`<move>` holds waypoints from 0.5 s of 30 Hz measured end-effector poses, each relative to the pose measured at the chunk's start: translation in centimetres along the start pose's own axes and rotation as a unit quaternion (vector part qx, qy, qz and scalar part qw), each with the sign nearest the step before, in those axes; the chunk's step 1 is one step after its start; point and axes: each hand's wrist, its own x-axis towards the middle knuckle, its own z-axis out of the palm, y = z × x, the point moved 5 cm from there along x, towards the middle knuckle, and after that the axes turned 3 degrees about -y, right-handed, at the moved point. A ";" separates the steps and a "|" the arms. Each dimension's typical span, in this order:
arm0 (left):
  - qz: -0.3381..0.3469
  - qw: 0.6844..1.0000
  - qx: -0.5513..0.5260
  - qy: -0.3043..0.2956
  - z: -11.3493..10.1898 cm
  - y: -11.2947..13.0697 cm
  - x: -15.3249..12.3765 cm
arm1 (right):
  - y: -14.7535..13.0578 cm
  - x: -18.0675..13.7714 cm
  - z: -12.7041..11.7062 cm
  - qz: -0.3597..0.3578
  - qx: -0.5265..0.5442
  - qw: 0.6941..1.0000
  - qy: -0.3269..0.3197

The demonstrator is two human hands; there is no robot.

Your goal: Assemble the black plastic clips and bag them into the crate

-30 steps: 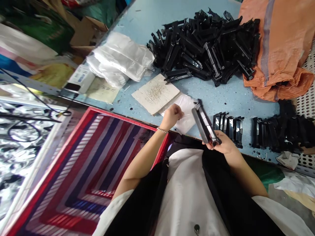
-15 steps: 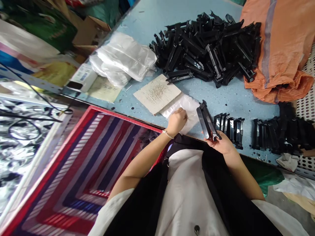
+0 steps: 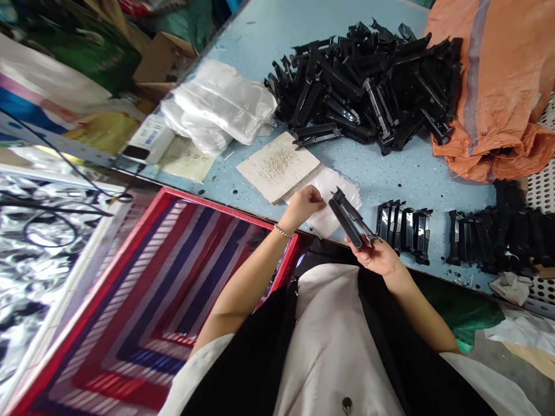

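Note:
My left hand (image 3: 306,207) is closed in a pinch at the near edge of the workbench, its fingertips at the left part of a thin clear plastic bag (image 3: 352,199). Part of that bag is hidden behind the fingers and the black part. My right hand (image 3: 378,256) grips a long black plastic part (image 3: 349,218) by its lower end. The part tilts up and to the left, its far end over the bag. Left of the bag lies a flat beige board (image 3: 277,164) with dark specks on its top.
A large heap of black parts (image 3: 364,86) covers the back of the bench beside an orange woven sack (image 3: 498,75). Rows of black parts (image 3: 403,228) stand at right. Folded plastic bags (image 3: 221,101) lie at left. A striped red crate (image 3: 169,190) sits below the bench edge.
My left hand has drawn slightly left and the plastic bag under it has shifted and spread to the right. My right hand has brought the black part left and tilted it further over.

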 end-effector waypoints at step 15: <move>0.026 0.999 -0.014 -0.016 -2.9 2.8 -0.4 | 0.9 0.3 -1.5 -0.009 0.020 1.000 0.018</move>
